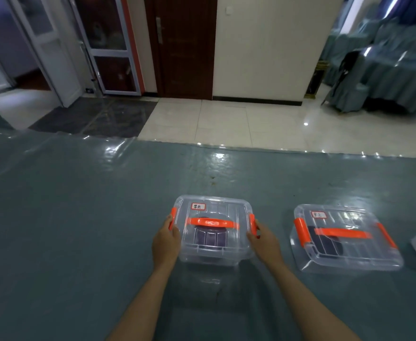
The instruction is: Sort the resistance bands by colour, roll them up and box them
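The left hand and the right hand gripped the purple-labelled box by its two ends, at the orange side latches, probably to carry it level. Inside lay a rolled purple band; a second closed box stood just beside.

Clear lidded plastic box with orange handle and side clips, white label on its lid, lying near the middle of the plastic-covered grey-green table, dark purple roll visible inside; second matching clear box with orange clips, lid shut, tilted, toward the table's right edge, dark roll inside.
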Tool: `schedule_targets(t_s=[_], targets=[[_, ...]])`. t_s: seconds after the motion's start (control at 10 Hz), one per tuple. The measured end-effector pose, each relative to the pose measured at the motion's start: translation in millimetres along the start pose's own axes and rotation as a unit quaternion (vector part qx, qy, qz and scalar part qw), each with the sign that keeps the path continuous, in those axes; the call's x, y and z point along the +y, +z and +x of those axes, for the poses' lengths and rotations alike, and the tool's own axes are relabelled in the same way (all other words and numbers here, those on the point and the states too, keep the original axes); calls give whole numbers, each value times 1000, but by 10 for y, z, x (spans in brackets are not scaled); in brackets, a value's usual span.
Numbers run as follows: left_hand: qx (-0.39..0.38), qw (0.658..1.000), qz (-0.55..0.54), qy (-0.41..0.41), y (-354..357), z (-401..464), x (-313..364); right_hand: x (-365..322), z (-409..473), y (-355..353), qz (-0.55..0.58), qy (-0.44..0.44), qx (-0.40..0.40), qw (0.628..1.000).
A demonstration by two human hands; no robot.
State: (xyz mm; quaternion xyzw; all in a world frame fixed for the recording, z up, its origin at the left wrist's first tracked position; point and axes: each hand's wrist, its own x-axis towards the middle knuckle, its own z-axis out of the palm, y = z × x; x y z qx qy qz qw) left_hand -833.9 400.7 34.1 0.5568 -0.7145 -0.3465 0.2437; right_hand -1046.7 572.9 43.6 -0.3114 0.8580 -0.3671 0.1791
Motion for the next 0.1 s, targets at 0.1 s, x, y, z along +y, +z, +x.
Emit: schedule_targets(t_s=[0.1], targets=[[-16, 995, 93, 13, -178, -41, 3, 11, 93, -235, -66, -55, -12, 996]])
